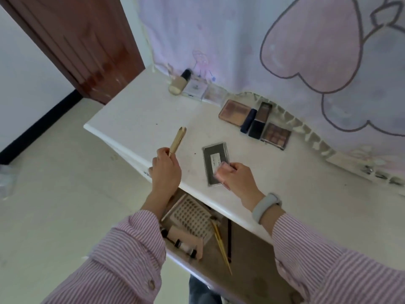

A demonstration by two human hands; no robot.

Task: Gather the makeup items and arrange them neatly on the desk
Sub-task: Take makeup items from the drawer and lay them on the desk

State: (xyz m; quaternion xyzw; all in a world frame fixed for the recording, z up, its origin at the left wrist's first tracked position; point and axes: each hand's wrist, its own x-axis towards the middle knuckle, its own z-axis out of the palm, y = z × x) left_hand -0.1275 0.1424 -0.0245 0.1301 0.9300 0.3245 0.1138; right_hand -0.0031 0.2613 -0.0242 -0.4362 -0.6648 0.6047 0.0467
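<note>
Hands (166,165) hold one gold tool (177,140), one dark case (215,163), seemingly.

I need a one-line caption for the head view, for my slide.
Left hand holds gold tweezers, right hand grips a clear case on the white desk, drawer open below.

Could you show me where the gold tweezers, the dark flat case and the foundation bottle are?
gold tweezers (178,139), head view, mid-shaft.
dark flat case (214,159), head view, white label.
foundation bottle (178,84), head view, beige body.
</note>
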